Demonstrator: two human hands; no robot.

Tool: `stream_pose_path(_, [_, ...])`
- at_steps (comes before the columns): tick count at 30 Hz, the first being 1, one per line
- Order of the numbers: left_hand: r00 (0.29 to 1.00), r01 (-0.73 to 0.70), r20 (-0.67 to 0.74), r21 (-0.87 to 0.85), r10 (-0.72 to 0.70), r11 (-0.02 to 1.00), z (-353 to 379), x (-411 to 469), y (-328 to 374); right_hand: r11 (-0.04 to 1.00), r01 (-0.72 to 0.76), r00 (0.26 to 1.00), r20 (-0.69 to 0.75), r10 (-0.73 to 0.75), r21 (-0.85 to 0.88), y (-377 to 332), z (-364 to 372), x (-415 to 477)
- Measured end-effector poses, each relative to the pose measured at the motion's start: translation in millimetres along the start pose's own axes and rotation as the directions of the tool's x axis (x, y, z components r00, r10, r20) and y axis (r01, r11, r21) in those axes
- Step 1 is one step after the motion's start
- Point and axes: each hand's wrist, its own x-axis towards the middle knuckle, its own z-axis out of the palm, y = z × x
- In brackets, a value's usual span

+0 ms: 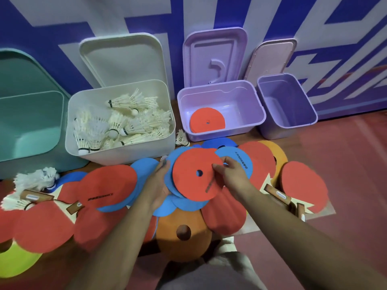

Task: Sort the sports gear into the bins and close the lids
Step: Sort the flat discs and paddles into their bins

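Along the wall stand four open bins side by side, a lid leaning behind each: a teal bin [31, 95], a white bin [117, 151] heaped with shuttlecocks [125, 120], a lilac bin [240, 105] and a purple bin [287, 105]. The lilac bin's front rim lies just beyond the pile on the floor. Its bottom is bare but for a lone disc [207, 120] lying flat at the front left. A stray shuttlecock [181, 140] sits in the narrow gap between the white and lilac bins.

Discs and paddles [303, 187] overlap in a band across the floor from left to right, close up against the fronts of the bins. Bare red floor [345, 164] shows only at the right, before the purple bin.

Both forearms reach forward from the bottom of the view and meet over the middle of the pile. The left hand [159, 185], palm turned inward, grips the left edge of a small stack of blue discs [173, 197]. A red disc [192, 172] lies on top of that stack, tilted and raised above the pile. The right hand [232, 174] pinches the red disc's right edge between thumb and fingertips, wrist low.
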Motion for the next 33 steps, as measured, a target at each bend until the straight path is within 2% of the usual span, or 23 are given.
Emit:
stream_pose_path(2, [0.998, -0.027, 0.054, 0.125, 0.021, 0.992, 8.7, -3.5, -5.7, 0.990, 0.038, 0.999, -0.016, -0.041, -0.138, 6.2, 7.1, -1.6])
stream_pose_path(4, [0.996, -0.087, 0.026, 0.278, 0.083, 0.957, 13.9, -3.7, -16.1, 0.948, 0.090, 0.996, 0.029, -0.085, -0.306, 10.5, 3.6, 3.2])
stream_pose_path(6, [0.990, -0.118, -0.035, 0.299, 0.135, 0.947, 16.0, -3.8, -21.8, 0.837, 0.133, 0.988, 0.005, -0.153, -0.531, 15.6, -13.0, 18.0])
stream_pose_path(7, [0.986, -0.126, -0.073, 0.266, 0.151, 0.956, 16.5, -3.8, -22.6, 0.737, 0.120, 0.978, -0.047, -0.202, -0.665, 17.4, -24.7, 28.0])
stream_pose_path(9, [0.975, -0.139, -0.140, 0.213, 0.171, 0.967, 16.3, -5.4, -21.2, 0.529, -0.002, 0.955, -0.158, -0.250, -0.849, 17.8, -47.0, 44.9])
stream_pose_path(10, [0.972, -0.146, -0.152, 0.203, 0.179, 0.968, 17.6, -7.8, -20.5, 0.466, -0.076, 0.952, -0.202, -0.228, -0.881, 17.2, -54.6, 50.7])
stream_pose_path(13, [0.968, -0.150, -0.169, 0.211, 0.187, 0.966, 18.2, -9.9, -23.3, 0.385, -0.170, 0.963, -0.236, -0.130, -0.907, 13.8, -62.8, 60.9])
stream_pose_path(20, [0.918, -0.162, -0.331, 0.194, 0.219, 0.968, 19.1, -18.3, -37.2, 0.480, -0.160, 0.975, -0.213, -0.057, -0.862, 13.1, -74.5, 78.9])
stream_pose_path(22, [0.909, -0.169, -0.354, 0.175, 0.222, 0.970, 16.8, -21.5, -43.5, 0.514, -0.139, 0.970, -0.221, -0.101, -0.846, 12.4, -83.0, 79.3])
stream_pose_path(24, [0.902, -0.194, -0.363, 0.145, 0.234, 0.970, 14.8, -27.1, -46.9, 0.566, -0.020, 0.963, -0.167, -0.209, -0.824, 7.6, -88.9, 78.9])
stream_pose_path(26, [0.880, -0.192, -0.416, 0.133, 0.231, 0.972, 13.8, -27.2, -49.7, 0.707, 0.157, 0.954, -0.078, -0.288, -0.690, -3.4, -89.3, 72.7])
stream_pose_path(29, [0.842, -0.191, -0.487, 0.133, 0.232, 0.973, 10.4, -41.9, -49.9, 0.891, 0.327, 0.945, 0.103, -0.311, -0.314, -25.5, -81.3, 48.4])
stream_pose_path(30, [0.822, -0.186, -0.521, 0.133, 0.228, 0.973, 17.6, -45.2, -49.3, 0.933, 0.303, 0.948, 0.160, -0.275, -0.193, -33.5, -76.2, 38.5])
stream_pose_path(31, [0.845, -0.201, -0.491, 0.077, 0.212, 0.977, 18.4, -62.4, -41.8, 0.965, 0.246, 0.952, 0.211, -0.222, -0.094, -38.8, -69.5, 28.7])
stream_pose_path(32, [0.837, -0.197, -0.514, 0.035, 0.186, 0.980, 38.6, -55.7, -42.4, 0.983, 0.180, 0.954, 0.249, -0.166, -0.038, -41.0, -61.3, 21.1])
stream_pose_path(33, [0.888, -0.217, -0.409, 0.032, 0.211, 0.976, 43.7, -54.7, -40.8, 0.991, 0.134, 0.956, 0.263, -0.127, -0.008, -40.3, -52.5, 14.7])
